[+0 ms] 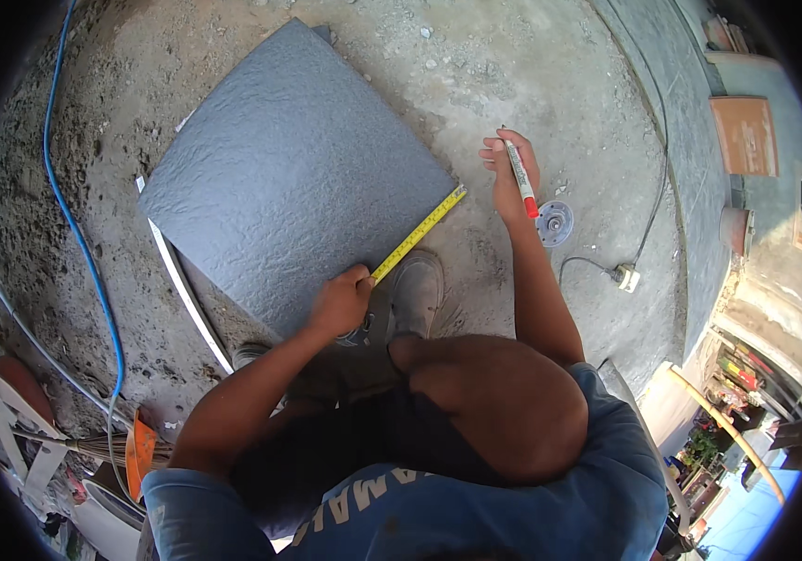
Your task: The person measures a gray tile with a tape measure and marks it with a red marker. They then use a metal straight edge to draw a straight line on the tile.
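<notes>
A large dark grey textured tile [298, 168] lies turned cornerwise on the ground in front of me. Along its right-hand near edge runs the yellow blade of a tape measure [419, 236], its end at the tile's right corner. My left hand [343, 304] is closed on the tape measure at the nearer end of this blade; the fingers partly hide the case. Beyond that corner, raised off the ground, my right hand [517, 178] grips a marker pen [519, 174] with a white barrel and a red end pointing toward me. A shoe [416, 292] is beside the blade.
A round grey disc [554, 223] lies by my right forearm. Farther right are a plug connection [624, 277] and its dark cord. A white strip [181, 285] passes by the tile's left corner; a blue hose [74, 210] runs along the left. Brown tiles [743, 136] stand far right.
</notes>
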`<state>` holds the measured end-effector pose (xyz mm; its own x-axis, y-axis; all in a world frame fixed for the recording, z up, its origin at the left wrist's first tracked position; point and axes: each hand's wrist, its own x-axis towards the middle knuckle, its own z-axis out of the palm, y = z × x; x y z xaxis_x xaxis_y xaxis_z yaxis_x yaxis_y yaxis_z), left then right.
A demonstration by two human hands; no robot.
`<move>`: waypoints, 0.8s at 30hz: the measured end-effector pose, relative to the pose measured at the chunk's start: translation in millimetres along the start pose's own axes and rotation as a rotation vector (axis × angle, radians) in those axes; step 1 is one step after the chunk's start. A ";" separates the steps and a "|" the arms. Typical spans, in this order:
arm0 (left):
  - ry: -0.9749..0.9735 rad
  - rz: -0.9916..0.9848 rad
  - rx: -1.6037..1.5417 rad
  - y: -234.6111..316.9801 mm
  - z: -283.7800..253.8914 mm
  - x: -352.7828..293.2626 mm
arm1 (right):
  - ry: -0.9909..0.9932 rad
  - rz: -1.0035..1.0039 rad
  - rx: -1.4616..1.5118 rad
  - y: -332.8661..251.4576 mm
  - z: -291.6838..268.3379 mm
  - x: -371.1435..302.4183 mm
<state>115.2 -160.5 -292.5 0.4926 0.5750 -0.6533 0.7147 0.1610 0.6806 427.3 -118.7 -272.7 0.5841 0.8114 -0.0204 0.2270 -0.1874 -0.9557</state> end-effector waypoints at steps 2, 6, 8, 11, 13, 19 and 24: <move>0.020 0.001 -0.003 -0.6 2.6 1.7 | -0.002 0.002 0.015 0.9 4.9 -5.2; 0.014 -0.052 0.052 -0.8 16.0 -3.2 | -0.025 -0.008 0.030 2.3 5.5 -9.1; 0.013 -0.076 0.059 2.3 17.5 -7.9 | -0.030 -0.013 0.036 2.2 4.1 -11.8; 0.017 -0.080 0.044 1.5 17.0 -11.4 | -0.027 -0.012 0.060 3.4 0.1 -14.8; 0.019 -0.052 0.014 -4.1 19.4 -9.0 | -0.020 -0.020 0.084 3.2 -1.7 -16.4; 0.109 0.071 -0.010 -7.3 23.6 -0.2 | -0.040 0.004 0.081 1.4 -3.9 -18.0; 0.075 0.068 -0.029 -5.3 20.1 3.0 | -0.048 -0.021 0.086 3.6 -4.7 -19.5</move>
<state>122.8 -175.8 -304.8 0.5000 0.6433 -0.5798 0.6660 0.1423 0.7322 420.5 -137.8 -274.3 0.5417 0.8405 -0.0123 0.1695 -0.1236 -0.9778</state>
